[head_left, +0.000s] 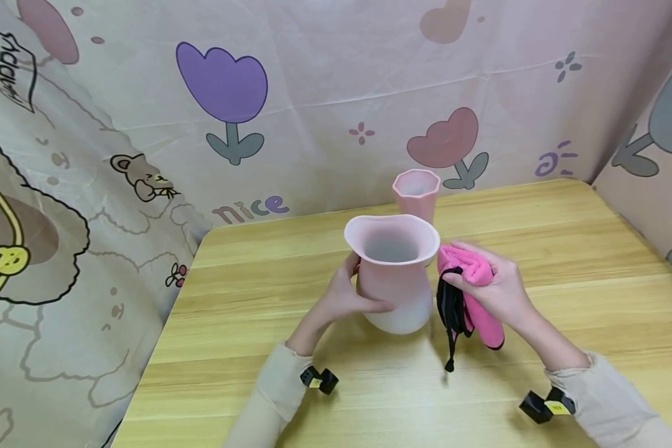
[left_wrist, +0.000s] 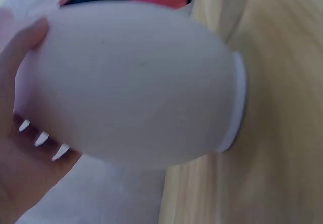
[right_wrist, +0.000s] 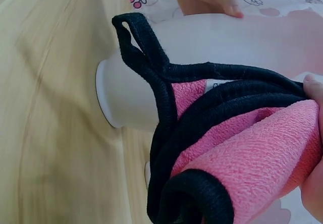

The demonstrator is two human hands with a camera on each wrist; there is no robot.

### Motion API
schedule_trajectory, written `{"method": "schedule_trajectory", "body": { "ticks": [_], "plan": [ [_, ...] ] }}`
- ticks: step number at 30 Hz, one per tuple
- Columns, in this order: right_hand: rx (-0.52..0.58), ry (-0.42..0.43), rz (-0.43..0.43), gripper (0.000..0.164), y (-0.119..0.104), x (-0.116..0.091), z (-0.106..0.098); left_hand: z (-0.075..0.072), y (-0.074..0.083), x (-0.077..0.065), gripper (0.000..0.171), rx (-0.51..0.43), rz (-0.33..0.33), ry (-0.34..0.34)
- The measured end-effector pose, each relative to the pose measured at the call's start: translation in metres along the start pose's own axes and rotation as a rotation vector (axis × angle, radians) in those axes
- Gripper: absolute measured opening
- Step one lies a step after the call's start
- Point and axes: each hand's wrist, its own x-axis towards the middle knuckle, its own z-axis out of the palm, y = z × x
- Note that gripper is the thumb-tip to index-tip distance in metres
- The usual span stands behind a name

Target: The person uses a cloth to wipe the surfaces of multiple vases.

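Note:
A pink-to-white vase (head_left: 397,292) with a flared, wavy rim stands upright on the wooden table. My left hand (head_left: 347,292) grips its left side, the thumb across the front and the other fingers round the back. In the left wrist view the vase (left_wrist: 136,82) fills the middle, its base close to the tabletop. Just right of the vase, my right hand (head_left: 501,283) holds a bunched pink towel (head_left: 484,317) with black edging, above the table. A black hanging loop and a white label show on the towel (right_wrist: 262,158) in the right wrist view.
Behind the vase stands a smaller pink cup-like vessel (head_left: 417,193) with a faceted rim, partly hidden. The wooden table (head_left: 246,298) meets a printed cloth backdrop (head_left: 325,81) at the back, left and right. Small black cameras sit on both wrists.

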Motion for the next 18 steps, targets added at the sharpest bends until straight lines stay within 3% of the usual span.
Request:
{"method": "schedule_trajectory", "body": {
  "ticks": [4, 12, 15, 18],
  "plan": [
    [-0.001, -0.024, 0.025, 0.050, 0.001, -0.002, 0.000, -0.013, -0.002, 0.011, 0.090, -0.062, -0.019, -0.167],
    [0.002, -0.049, 0.055, 0.051, 0.004, -0.007, 0.006, -0.036, -0.005, 0.031, 0.088, -0.163, -0.031, -0.422],
    [-0.007, -0.056, 0.049, 0.051, 0.005, -0.009, 0.008, -0.039, -0.003, 0.032, 0.087, -0.175, -0.035, -0.456],
    [-0.017, -0.066, 0.048, 0.050, 0.006, -0.010, 0.009, -0.039, 0.007, 0.025, 0.084, -0.159, -0.049, -0.418]
  ]
}}
